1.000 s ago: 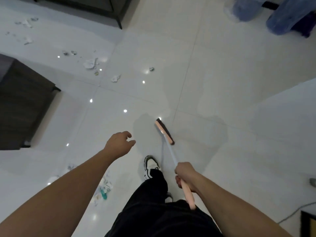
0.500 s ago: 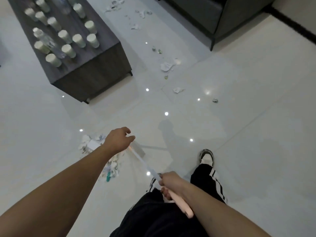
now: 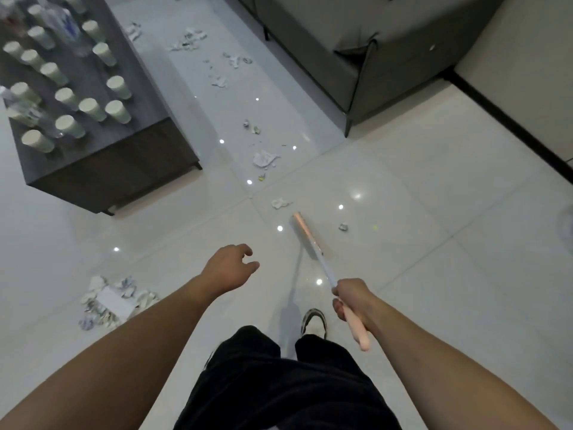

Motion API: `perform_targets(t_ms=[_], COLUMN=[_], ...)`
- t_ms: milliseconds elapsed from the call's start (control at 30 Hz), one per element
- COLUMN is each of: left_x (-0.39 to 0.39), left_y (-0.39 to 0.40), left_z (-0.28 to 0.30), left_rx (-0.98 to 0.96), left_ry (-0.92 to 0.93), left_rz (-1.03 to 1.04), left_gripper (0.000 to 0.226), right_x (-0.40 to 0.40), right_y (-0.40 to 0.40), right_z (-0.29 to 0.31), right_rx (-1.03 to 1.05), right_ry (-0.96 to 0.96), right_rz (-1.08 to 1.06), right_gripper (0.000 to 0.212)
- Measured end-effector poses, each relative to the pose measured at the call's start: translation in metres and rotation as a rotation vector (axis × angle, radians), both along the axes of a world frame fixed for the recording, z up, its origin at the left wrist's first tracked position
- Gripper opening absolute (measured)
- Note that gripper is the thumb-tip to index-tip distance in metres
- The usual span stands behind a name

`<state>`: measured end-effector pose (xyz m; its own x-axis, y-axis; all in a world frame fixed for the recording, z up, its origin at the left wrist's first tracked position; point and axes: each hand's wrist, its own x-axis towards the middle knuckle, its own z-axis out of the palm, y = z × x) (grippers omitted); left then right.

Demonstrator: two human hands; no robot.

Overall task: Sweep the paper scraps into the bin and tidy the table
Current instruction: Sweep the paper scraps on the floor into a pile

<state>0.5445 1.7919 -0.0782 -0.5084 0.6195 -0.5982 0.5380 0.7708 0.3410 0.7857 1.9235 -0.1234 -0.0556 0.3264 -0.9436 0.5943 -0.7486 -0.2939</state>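
My right hand [image 3: 352, 301] grips the pink handle of a broom [image 3: 313, 248], whose head rests on the white floor just ahead of my feet. My left hand [image 3: 231, 268] hovers empty with its fingers spread, left of the broom. A swept pile of paper scraps [image 3: 113, 302] lies on the floor to my left. Loose scraps [image 3: 265, 158] trail away between table and sofa; one small scrap [image 3: 280, 202] lies just beyond the broom head, another [image 3: 343, 227] to its right. No bin is in view.
A dark low table [image 3: 102, 162] at upper left carries many paper cups [image 3: 93, 108] and plastic bottles. A grey sofa [image 3: 341, 57] stands at upper right. A dark skirting board [image 3: 511, 119] runs along the right wall. My shoe [image 3: 314, 319] shows below the broom.
The view has swung back and forth; the broom head, which was near the pile on the left, now lies ahead of me to the right, near the loose scraps.
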Motion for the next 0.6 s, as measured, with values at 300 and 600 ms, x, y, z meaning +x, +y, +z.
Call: perform_targets(t_ms=[300,600], left_x=[-0.041,-0.126], left_y=[0.076,0.14], left_z=[-0.032,-0.058], left_rx=[-0.087,-0.124], left_ry=[-0.022,-0.058], left_rz=[-0.057,-0.012], left_gripper=[0.042,0.042], right_x=[0.002,-0.044], right_y=[0.132,0.204], right_z=[-0.021,-0.04], right_rx=[0.109,-0.051], right_ry=[-0.118,-0.18], right_rz=[-0.192,-0.273], right_gripper=[0.013,0.009])
